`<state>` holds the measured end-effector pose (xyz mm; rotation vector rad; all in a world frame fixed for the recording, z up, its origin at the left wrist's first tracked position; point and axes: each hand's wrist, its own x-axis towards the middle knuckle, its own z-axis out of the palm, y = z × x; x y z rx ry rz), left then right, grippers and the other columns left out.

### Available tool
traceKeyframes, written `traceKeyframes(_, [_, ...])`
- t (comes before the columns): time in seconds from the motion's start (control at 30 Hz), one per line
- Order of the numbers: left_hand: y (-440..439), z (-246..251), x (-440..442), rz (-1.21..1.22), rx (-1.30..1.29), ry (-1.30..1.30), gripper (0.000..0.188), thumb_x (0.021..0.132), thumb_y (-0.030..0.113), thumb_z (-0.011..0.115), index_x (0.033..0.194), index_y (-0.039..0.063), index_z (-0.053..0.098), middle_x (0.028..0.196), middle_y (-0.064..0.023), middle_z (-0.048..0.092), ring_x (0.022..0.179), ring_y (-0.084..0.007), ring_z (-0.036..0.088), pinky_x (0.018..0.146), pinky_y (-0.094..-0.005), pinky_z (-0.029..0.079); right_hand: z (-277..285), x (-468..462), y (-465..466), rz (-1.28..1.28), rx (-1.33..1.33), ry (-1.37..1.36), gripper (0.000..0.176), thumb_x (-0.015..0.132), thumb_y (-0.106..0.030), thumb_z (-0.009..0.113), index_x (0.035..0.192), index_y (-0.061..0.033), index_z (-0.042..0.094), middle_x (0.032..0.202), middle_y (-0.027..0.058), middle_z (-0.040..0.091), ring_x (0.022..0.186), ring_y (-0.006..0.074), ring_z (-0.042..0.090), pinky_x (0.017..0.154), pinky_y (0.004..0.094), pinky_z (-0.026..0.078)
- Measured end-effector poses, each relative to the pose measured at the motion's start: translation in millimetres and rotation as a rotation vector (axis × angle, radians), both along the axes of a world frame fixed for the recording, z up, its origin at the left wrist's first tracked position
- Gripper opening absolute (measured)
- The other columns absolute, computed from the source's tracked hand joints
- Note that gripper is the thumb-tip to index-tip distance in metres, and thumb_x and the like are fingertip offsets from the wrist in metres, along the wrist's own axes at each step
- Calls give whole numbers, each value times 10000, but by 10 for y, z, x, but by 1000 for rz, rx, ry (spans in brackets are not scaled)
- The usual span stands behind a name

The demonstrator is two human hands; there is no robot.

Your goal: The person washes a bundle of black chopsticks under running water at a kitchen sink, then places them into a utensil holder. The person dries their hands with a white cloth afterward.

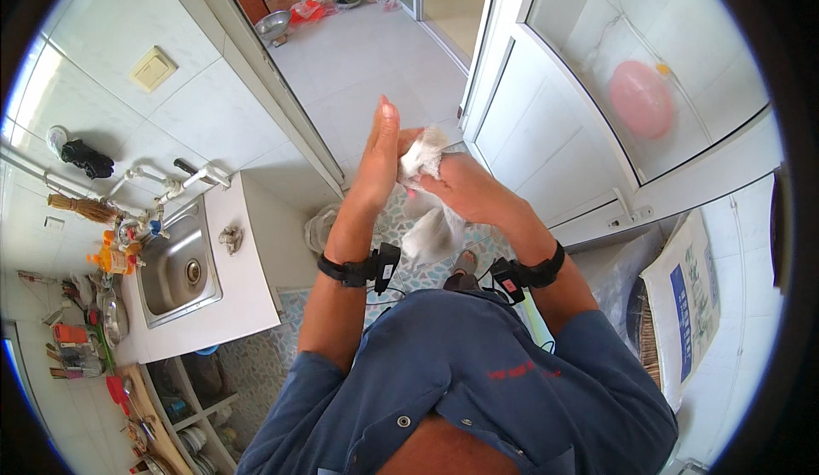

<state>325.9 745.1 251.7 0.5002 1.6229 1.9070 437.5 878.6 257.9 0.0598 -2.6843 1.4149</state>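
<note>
A white fluffy thing (423, 158) is between my two hands, in front of my body and above the patterned floor; whether it is cloth or fur is unclear. My left hand (384, 155) is against its left side, thumb pointing up and fingers passing behind it. My right hand (470, 187) grips it from the right, its fingertips partly hidden. A small pink bit shows at its lower edge. Below hangs a larger, blurred white-grey fluffy part (435, 235), which seems to join it. Black straps with small devices circle both wrists.
On the left, a counter (246, 270) holds a steel sink (182, 270) and a small grey lump (230, 239). A plastic bag (322, 228) stands beside the cabinet. The glazed door (544, 136) is on the right, near a large printed white sack (681, 308). A metal bowl (274, 25) lies beyond the doorway.
</note>
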Motion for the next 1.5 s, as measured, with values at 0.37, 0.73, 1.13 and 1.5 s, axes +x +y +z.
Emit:
traceKeyframes(0.37, [108,293,402,-468,63,-150,899,963,764,190,1589,119,195,740,-130,627,473,-202,604,379,-282,434,-173,93,226,333,-1141,-143,431,1043,-392,424,1062,-12,629,818,132,675,788,258,676,761,399,560])
traceKeyframes(0.73, [433,91,12,259,-396,591,832,1011,638,365,1500,-35,341,751,-129,666,541,-270,654,456,-337,493,107,269,26,-282,-392,57,355,1044,-292,468,1033,23,632,831,62,669,755,161,605,707,323,472])
traceKeyframes(1.13, [693,-172,361,285,-1025,1662,586,939,311,513,1458,43,460,1430,-247,475,1390,-431,382,1162,-560,279,-1,-172,-12,-455,-765,195,577,1052,-374,484,1454,38,441,1429,155,523,1299,198,513,1070,310,404])
traceKeyframes(1.5, [127,268,628,54,356,605,273,962,188,541,989,-47,677,1113,-213,677,1162,-329,599,1031,-479,445,-34,-207,604,-339,-1339,108,492,1049,-416,442,1344,-47,582,1192,139,652,1054,225,644,896,337,544])
